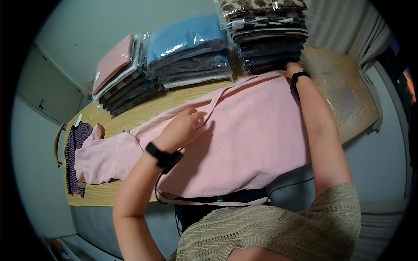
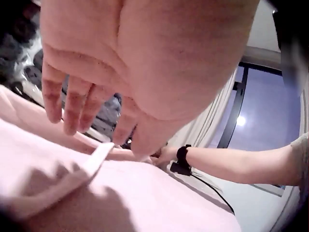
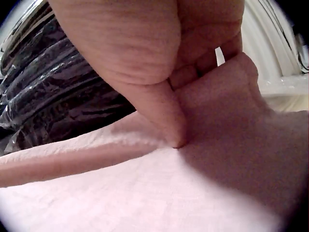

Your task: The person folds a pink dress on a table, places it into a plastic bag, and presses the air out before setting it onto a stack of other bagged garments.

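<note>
A pink garment (image 1: 244, 139) lies spread across the wooden table, with a narrower pink part (image 1: 102, 158) toward the left. My right hand (image 1: 294, 69) is at its far right corner; in the right wrist view the thumb (image 3: 166, 116) presses on the pink cloth and the fingers curl behind it, pinching the edge. My left hand (image 1: 185, 128) hovers over the middle of the garment, its fingers loosely extended beside a thin pink tie (image 1: 214, 104). Seen from the left wrist, the palm (image 2: 145, 58) faces the cloth and holds nothing, and the tie (image 2: 91, 164) runs below the fingertips.
Plastic-wrapped folded clothes line the table's back: a pink-topped stack (image 1: 114, 63), a blue-topped stack (image 1: 187, 41) and a tall dark stack (image 1: 270, 39). A purple-black knit (image 1: 74, 143) with a tag lies at the left end. Clear plastic (image 1: 344, 91) covers the table's right end.
</note>
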The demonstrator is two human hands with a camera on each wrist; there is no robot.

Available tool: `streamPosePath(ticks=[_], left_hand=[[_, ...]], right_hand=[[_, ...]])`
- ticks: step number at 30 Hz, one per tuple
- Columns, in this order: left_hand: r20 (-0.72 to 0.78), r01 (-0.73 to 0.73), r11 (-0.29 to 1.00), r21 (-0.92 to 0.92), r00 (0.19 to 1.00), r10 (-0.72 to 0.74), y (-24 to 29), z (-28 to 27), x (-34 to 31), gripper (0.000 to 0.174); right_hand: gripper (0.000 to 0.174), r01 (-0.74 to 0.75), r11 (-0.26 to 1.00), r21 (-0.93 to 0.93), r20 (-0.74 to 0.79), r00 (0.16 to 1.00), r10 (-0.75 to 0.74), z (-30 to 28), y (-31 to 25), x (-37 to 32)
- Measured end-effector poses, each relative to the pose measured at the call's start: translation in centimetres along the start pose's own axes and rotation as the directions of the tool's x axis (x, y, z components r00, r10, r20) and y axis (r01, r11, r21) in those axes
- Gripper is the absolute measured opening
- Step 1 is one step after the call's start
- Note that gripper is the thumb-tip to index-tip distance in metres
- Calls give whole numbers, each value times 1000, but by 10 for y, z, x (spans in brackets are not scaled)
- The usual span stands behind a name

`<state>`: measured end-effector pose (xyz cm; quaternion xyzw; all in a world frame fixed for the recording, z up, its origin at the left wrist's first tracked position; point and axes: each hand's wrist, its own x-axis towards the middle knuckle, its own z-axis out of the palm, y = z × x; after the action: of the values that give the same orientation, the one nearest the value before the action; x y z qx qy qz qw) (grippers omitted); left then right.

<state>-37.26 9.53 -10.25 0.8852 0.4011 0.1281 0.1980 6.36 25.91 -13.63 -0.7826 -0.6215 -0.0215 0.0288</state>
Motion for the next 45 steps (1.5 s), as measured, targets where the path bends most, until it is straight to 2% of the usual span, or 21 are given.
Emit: streamPosePath(ticks=[3,8,11,13,16,17,19,20,22,24,26,27,28,30,32,34,36,38,40,42,45], left_hand=[[-153,95,991,93,985,-80,-8,36,38,25],[-141,191,981,34,973,-185,-15,52,66,23],[-135,88,996,-20,987,-90,6,41,65,29],[-114,-270,910,-315,963,246,31,29,56,43],[-21,-394,882,-259,915,403,62,24,36,43],[-20,-354,898,-262,932,362,69,26,30,43],[176,-396,914,-89,897,406,76,31,19,43],[167,-355,931,-83,916,364,75,37,12,43],[-91,-389,915,106,912,399,67,48,-3,43],[-78,-299,948,106,948,308,65,27,-22,44],[-304,-201,977,65,929,211,55,5,-62,38],[-380,-72,997,-4,923,65,49,-4,-89,32],[-447,50,996,-73,891,-77,43,-14,-117,27],[-623,355,918,-177,682,-384,33,-14,-175,15],[-526,703,646,-297,444,-725,20,-2,-229,19],[-331,680,465,-567,329,-884,18,31,-262,29],[-51,743,279,-608,315,-948,30,60,-266,29],[109,764,178,-621,309,-945,49,80,-247,28],[2,422,283,-861,559,-829,56,112,-235,29],[198,324,8,-946,596,-778,57,121,-229,28],[87,126,0,-992,687,-721,66,107,-230,18]], right_hand=[[38,-22,1000,17,-4,1000,22,5,2,4],[38,-29,1000,12,17,999,29,16,12,18],[40,6,999,44,57,998,-9,21,15,22],[42,35,997,66,-55,998,-31,26,19,21],[44,82,996,29,-14,997,-82,29,25,28],[45,68,998,-3,-2,998,-68,13,16,11],[50,130,992,6,45,990,-130,13,21,18],[50,135,991,-21,-7,991,-135,17,21,18],[49,149,988,-28,4,989,-149,25,24,29],[43,135,986,93,10,991,-137,22,23,24],[39,186,981,54,-59,981,-183,38,36,42],[39,213,976,39,-22,977,-212,37,38,44],[40,208,976,58,-25,978,-207,37,36,44],[42,212,975,59,-4,977,-212,34,35,42],[44,207,978,23,-39,978,-206,39,37,47],[44,237,971,39,-19,971,-237,41,37,50],[42,218,976,17,-4,976,-218,32,30,40],[41,216,976,1,-7,976,-216,35,32,45],[41,221,975,13,26,975,-221,33,32,43],[42,211,977,29,3,977,-211,34,33,41],[42,198,978,67,-13,980,-197,37,36,44]])
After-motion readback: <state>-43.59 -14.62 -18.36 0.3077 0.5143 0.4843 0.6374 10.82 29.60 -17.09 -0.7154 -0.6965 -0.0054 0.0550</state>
